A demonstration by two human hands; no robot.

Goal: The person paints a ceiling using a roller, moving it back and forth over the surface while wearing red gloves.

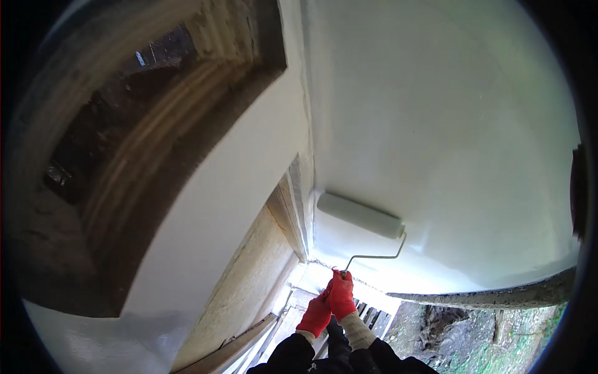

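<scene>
A white paint roller (358,213) on a bent metal frame rests against a smooth white wall surface (448,124), near the inside corner. My right hand (341,293) in a red glove with a pale cuff grips the roller's handle at the lower end of the frame. My left hand (316,315), also red-gloved, is closed on the same handle just below and left of the right one. The handle itself is mostly hidden by both gloves.
At left is a white wall (199,206) with a deep brown wooden recess (156,124) and a lower beige opening (243,287). Wooden slats (374,321) show beside my arms, with rough ground (473,336) below the white surface's concrete edge (498,293) at lower right.
</scene>
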